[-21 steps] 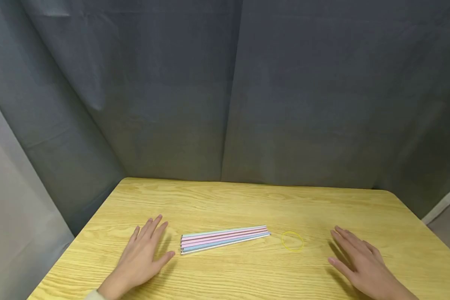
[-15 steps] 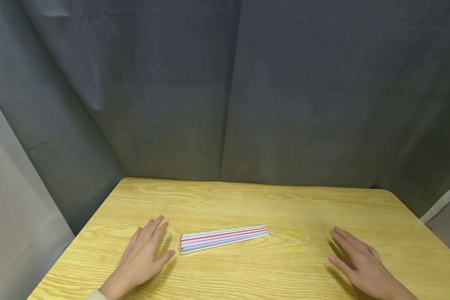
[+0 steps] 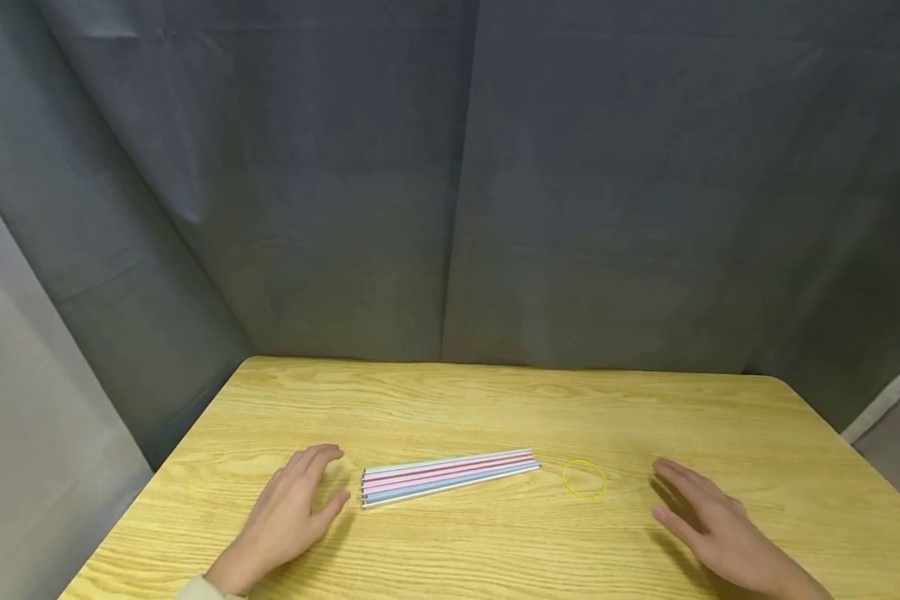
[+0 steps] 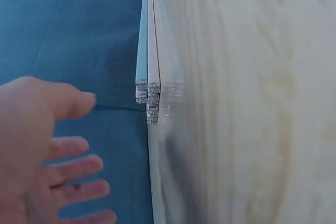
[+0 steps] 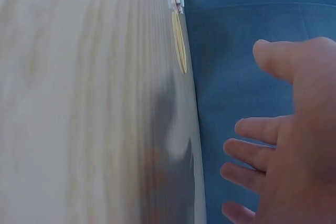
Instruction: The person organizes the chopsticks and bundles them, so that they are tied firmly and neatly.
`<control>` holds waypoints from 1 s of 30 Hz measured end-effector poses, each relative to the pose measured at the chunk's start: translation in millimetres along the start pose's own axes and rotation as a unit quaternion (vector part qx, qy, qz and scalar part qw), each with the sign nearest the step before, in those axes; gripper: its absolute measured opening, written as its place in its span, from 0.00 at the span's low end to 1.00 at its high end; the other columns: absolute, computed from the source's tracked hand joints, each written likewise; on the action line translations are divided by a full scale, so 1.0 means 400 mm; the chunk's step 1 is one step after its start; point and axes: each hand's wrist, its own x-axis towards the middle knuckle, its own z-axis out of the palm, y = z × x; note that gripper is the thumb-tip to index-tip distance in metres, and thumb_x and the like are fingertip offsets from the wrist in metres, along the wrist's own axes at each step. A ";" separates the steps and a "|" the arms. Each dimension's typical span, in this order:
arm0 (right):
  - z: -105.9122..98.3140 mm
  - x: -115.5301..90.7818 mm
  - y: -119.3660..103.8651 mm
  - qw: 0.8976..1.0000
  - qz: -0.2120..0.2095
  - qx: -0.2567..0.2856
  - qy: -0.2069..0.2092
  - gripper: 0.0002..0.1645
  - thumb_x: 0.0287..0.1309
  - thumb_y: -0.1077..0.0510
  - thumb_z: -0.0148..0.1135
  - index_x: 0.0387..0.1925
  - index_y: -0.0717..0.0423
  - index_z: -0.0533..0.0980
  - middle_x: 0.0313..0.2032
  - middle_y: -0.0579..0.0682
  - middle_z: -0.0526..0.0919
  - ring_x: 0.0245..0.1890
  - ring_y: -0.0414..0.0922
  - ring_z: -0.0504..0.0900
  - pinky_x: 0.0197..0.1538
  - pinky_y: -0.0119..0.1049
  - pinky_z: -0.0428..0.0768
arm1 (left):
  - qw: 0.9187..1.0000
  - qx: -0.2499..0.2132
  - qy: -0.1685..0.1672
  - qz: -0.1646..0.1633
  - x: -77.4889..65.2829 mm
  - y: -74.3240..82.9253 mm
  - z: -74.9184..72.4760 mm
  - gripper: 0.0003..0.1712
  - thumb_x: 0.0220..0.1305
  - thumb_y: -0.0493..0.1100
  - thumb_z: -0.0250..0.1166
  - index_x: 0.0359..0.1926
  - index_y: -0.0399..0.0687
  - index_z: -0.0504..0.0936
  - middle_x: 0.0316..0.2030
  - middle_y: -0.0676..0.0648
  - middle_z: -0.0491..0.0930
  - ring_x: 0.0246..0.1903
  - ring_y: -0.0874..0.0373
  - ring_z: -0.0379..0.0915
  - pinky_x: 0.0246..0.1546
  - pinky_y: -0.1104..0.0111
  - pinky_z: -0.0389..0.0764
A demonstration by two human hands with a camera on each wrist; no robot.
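Observation:
A row of long, slim pastel sticks (image 3: 450, 477), tapering to the right like chopsticks, lies side by side on the wooden table. In the left wrist view their thick, square ends (image 4: 153, 98) show silvery patterning. Just right of their thin tips is a yellow rubber band (image 3: 585, 499), lying loose in a ring. My left hand (image 3: 288, 504) hovers beside the thick ends, fingers slightly bent, thumb spread, holding nothing. Further right, my right hand (image 3: 712, 521) is above the table, apart from the rubber band (image 5: 180, 43), its palm facing inward and fingers relaxed.
The light wood-grain table (image 3: 495, 550) has rounded far corners. Dark grey curtain cloth (image 3: 345, 183) hangs behind it and along the left. A paler cloth panel (image 3: 37, 400) stands at the far left.
My left hand's fingers have bent a little and its thumb has risen slightly toward the sticks. My right hand has turned slightly, its fingers drawing together. The sticks and rubber band stay put.

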 end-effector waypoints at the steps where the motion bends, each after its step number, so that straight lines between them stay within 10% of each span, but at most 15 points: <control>1: -0.001 0.003 -0.003 1.000 -0.003 0.006 0.001 0.33 0.68 0.50 0.55 0.67 0.64 0.62 0.65 0.68 0.64 0.61 0.70 0.64 0.44 0.72 0.63 | 1.000 -0.006 0.010 0.006 0.003 -0.001 0.000 0.27 0.55 0.46 0.72 0.54 0.40 0.77 0.52 0.44 0.78 0.53 0.48 0.74 0.48 0.53 0.77; 9: 0.006 0.032 -0.033 0.998 -0.019 0.060 -0.026 0.32 0.71 0.51 0.51 0.68 0.64 0.61 0.66 0.68 0.63 0.63 0.69 0.62 0.51 0.69 0.67 | 0.998 -0.048 0.033 0.027 0.028 -0.004 0.005 0.25 0.56 0.44 0.72 0.53 0.41 0.77 0.50 0.45 0.80 0.51 0.50 0.76 0.48 0.56 0.79; 30: 0.052 0.063 -0.080 0.986 -0.038 0.151 -0.057 0.29 0.72 0.52 0.48 0.67 0.65 0.60 0.66 0.65 0.64 0.64 0.67 0.63 0.56 0.63 0.68 | 0.990 -0.119 -0.068 -0.030 0.050 0.011 0.024 0.23 0.61 0.43 0.67 0.57 0.45 0.75 0.55 0.47 0.77 0.58 0.50 0.72 0.56 0.54 0.75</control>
